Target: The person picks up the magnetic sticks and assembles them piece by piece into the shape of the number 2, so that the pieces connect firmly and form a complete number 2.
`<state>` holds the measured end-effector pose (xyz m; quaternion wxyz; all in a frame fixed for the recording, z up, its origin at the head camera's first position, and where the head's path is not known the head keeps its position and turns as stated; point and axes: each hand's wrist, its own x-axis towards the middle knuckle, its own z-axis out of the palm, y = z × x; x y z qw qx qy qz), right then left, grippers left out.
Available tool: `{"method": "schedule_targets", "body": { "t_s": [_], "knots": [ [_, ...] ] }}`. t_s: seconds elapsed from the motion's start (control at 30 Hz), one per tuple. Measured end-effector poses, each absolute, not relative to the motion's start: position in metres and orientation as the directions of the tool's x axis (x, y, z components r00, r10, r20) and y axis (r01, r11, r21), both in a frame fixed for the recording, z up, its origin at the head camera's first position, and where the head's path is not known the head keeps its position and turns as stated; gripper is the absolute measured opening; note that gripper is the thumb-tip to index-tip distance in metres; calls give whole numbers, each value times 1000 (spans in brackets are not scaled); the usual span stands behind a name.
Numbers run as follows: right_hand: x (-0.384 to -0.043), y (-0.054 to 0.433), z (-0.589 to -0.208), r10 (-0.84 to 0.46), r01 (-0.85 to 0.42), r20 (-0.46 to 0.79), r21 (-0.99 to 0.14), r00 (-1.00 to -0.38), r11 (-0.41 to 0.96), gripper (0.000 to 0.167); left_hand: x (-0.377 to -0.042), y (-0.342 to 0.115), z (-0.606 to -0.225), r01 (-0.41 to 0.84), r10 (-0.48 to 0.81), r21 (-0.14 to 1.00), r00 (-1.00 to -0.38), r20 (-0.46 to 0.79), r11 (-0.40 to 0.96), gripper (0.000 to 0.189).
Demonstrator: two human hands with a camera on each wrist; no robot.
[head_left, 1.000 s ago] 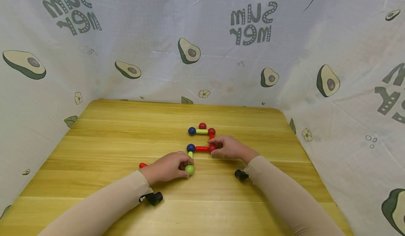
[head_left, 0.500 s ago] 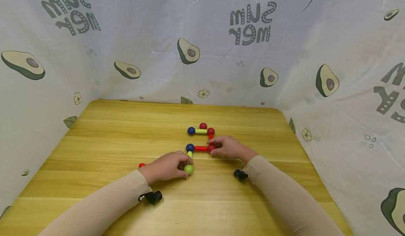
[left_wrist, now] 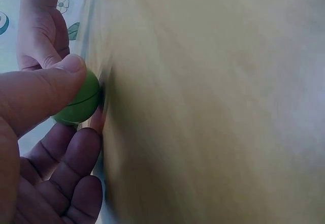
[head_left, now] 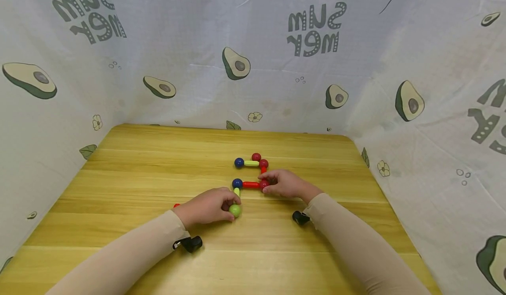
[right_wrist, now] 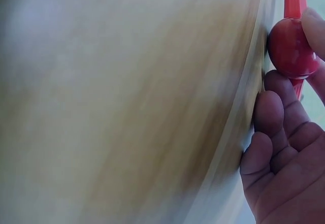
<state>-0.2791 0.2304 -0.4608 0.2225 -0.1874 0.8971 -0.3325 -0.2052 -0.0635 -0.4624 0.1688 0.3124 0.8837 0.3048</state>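
In the head view, a chain of magnetic balls and rods lies on the table. My left hand pinches the green ball at its near end, thumb and fingers on either side. From there a yellow-green rod leads to a blue ball, then a red rod runs right to a red ball. My right hand grips that red ball. Beyond it, another red rod, a red ball, a yellow-green rod and a blue ball follow.
A separate red ball sits just behind the chain's far corner; whether it touches is unclear. A red piece shows partly behind my left wrist. The wooden table is bordered by a printed cloth at back and sides.
The separate red ball has shifted right, closer to the chain's far red ball. The green ball and my left hand have moved very slightly away and left. My right hand keeps its place.
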Motion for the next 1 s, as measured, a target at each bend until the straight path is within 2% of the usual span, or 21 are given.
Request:
{"method": "schedule_targets", "body": {
  "t_s": [0.47,0.7,1.0],
  "knots": [
    [-281,226,-459,-451,-146,-296,-681,-842,717,44,-210,-68,-462,460,661,637,-743,-105,618,29],
    [-283,225,-460,-464,-166,-285,-677,-839,717,45,-213,-71,-463,464,660,628,-744,-107,625,31],
    [-286,224,-461,-469,-165,-287,-683,-836,712,45,-217,-82,-457,444,628,613,-770,-112,654,38]
  ]
}}
